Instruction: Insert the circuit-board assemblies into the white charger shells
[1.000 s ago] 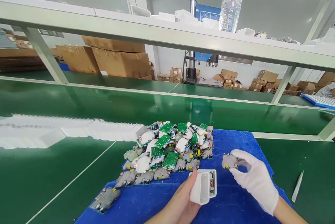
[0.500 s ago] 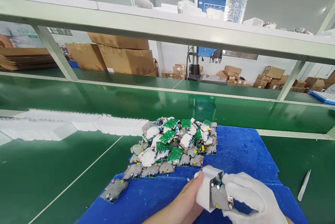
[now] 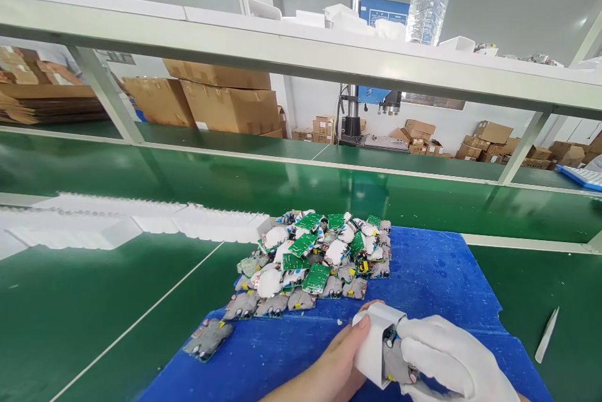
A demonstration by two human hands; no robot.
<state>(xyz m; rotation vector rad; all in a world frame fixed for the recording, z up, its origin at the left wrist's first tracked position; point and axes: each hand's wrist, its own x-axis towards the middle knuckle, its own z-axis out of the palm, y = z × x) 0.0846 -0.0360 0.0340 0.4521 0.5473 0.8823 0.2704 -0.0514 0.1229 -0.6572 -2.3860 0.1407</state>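
Observation:
My bare left hand (image 3: 345, 352) is wrapped round a white plastic housing (image 3: 371, 352), its open end facing right. A circuit board with grey filler (image 3: 396, 361) sits partly inside that opening. My right hand (image 3: 446, 352), in a white glove, grips the board's outer end; some fingertips are hidden behind it. Beyond my hands, a heap of circuit boards (image 3: 316, 278) with green backs and white or grey filler lies on the blue sheet (image 3: 433, 276). One grey-filled board (image 3: 208, 339) rests apart at the sheet's left edge.
White housings (image 3: 216, 223) stand in a long row at the left. Tweezers (image 3: 547, 336) lie on the green table at the right. A shelf rail (image 3: 291, 54) crosses above, bearing a water bottle (image 3: 427, 7). Behind are cartons (image 3: 230, 104) and a person's arm (image 3: 59, 69).
The board has moved further left into the housing, with my gloved right hand following it. The view has shifted slightly, and the person in the background has changed position.

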